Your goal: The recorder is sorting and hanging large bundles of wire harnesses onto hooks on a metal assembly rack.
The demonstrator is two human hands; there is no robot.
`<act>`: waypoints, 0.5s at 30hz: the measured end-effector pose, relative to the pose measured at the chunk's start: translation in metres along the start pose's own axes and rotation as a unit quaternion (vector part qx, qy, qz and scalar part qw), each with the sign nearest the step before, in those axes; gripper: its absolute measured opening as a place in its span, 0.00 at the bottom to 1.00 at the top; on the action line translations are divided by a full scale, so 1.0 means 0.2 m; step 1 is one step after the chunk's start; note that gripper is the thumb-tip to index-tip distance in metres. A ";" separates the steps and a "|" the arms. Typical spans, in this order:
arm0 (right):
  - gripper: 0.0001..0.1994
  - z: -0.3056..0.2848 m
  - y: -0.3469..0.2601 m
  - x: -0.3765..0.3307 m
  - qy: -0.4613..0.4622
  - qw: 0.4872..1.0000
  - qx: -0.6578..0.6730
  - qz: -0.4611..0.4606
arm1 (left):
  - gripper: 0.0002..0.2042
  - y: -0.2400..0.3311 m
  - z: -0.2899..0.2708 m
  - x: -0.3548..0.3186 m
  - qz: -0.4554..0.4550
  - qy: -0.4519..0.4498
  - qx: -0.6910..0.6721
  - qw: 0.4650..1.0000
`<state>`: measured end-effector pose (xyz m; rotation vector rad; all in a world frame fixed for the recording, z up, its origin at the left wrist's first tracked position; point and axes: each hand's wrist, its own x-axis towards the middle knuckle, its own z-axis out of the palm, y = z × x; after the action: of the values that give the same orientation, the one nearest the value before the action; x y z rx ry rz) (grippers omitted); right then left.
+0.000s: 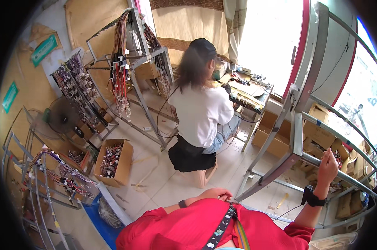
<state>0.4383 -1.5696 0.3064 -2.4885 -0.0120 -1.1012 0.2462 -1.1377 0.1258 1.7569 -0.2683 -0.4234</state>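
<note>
A grey metal rack (296,135) is the largest thing here, filling the right side of the frame with its uprights, slanted legs and curving rails. Across the lower middle spreads the wearer's red shirt (167,227), a patterned dark lanyard (220,229) hanging over it. Near the centre, a co-worker in a white top (196,116) sits on a low stool (207,174), turned toward a cluttered desk (260,101) in the upper middle of the frame. In the upper left stands another metal frame (139,31), hung with long bundles of coloured cables (121,62). Left of centre, an open cardboard box (124,166) on the floor holds a heap of small wired parts (111,160), and a dark fan (62,116) stands farther left.

The right hand (329,166) is raised at the right of the frame, in front of the rack's rails; its grip is closed, fingertips bunched together. Whether it touches the metal cannot be told. The left hand (216,194) lies at lower centre, just beside the shirt, fingers curled; whether its grip holds anything cannot be told. Smallest are the black wristbands, one on the right wrist (316,201) and a slimmer one on the left (182,204).
</note>
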 end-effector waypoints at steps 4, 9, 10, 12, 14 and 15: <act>0.20 0.02 0.00 -0.01 0.017 0.999 -0.026 -0.016 | 0.11 -0.02 -0.01 0.00 0.040 0.051 0.061 0.996; 0.19 0.03 -0.03 0.00 0.048 0.998 0.003 -0.038 | 0.11 -0.03 0.08 0.01 0.016 0.084 0.017 0.996; 0.19 0.02 -0.03 0.00 0.049 0.998 -0.005 -0.031 | 0.11 -0.03 0.11 0.03 -0.015 0.096 -0.010 0.995; 0.19 0.00 -0.01 0.01 0.034 0.997 -0.028 -0.064 | 0.11 0.00 0.18 0.07 -0.009 0.090 -0.024 0.996; 0.18 -0.01 0.02 0.01 0.043 0.994 -0.018 -0.097 | 0.11 0.04 0.26 0.11 -0.005 0.088 -0.036 0.995; 0.18 -0.02 0.03 0.01 0.053 0.989 -0.002 -0.135 | 0.10 0.06 0.28 0.14 -0.010 0.086 -0.022 0.996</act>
<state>0.4380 -1.5771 0.3088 -2.4791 -0.3259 -1.3425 0.2479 -1.2021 0.1238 1.7416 -0.1180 -0.2882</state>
